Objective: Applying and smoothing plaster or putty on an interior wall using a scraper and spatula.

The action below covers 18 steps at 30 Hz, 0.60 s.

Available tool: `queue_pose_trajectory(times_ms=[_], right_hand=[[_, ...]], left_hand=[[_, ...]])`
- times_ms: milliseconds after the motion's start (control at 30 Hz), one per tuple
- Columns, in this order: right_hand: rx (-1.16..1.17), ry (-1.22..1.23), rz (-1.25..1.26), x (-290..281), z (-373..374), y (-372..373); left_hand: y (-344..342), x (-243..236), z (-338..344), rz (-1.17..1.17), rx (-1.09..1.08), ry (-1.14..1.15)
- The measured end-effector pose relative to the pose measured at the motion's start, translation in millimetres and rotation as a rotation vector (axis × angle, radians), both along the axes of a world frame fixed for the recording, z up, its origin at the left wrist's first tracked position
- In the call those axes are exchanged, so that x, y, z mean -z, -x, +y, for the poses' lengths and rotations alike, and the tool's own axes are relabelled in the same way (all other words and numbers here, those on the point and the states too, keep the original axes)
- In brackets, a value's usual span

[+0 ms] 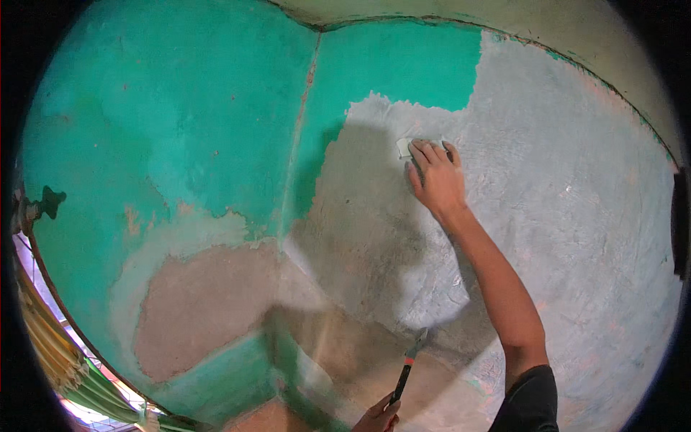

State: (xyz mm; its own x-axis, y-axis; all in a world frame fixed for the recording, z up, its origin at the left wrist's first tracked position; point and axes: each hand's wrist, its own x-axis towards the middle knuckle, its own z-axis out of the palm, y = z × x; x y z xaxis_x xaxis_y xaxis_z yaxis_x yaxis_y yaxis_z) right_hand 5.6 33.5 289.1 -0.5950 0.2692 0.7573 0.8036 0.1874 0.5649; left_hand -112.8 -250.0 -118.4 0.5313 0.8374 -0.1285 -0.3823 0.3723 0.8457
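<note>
High on the wall, my right hand [437,180] is closed on a pale flat piece [404,148], pressing it against the grey-white coated area [533,165]. One corner sticks out left of the fingers; the rest lies under them, so I cannot tell its exact kind. At the bottom middle, my left hand [378,416] grips a putty knife [407,367] by its black handle with an orange-red band. Its metal blade points up toward the wall, below a whiter patch [435,288]. Whether the blade touches the wall I cannot tell.
Green paint [180,122] covers the left wall and a strip above the coating. A bare brown patch [209,302] lies low on the left. A vertical corner [299,137] divides the walls. At far left hang yellow-green curtains [93,389] beside a dark knob-like fitting [49,202].
</note>
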Motion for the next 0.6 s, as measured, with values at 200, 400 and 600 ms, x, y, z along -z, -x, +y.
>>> queue_pose_trajectory(times_ms=[200, 400, 600], right_hand=[[0.071, 0.056, -0.041, 12, 19, 25], [0.103, 0.292, -0.315, 15, 37, 44], [-0.056, -0.133, -0.085, 9, 54, 38]], left_hand=[[8, -13, 2, 0.073, 0.094, 0.019], [27, -46, -7, 0.082, 0.085, 0.065], [14, -15, 5, 0.092, 0.118, -0.026]])
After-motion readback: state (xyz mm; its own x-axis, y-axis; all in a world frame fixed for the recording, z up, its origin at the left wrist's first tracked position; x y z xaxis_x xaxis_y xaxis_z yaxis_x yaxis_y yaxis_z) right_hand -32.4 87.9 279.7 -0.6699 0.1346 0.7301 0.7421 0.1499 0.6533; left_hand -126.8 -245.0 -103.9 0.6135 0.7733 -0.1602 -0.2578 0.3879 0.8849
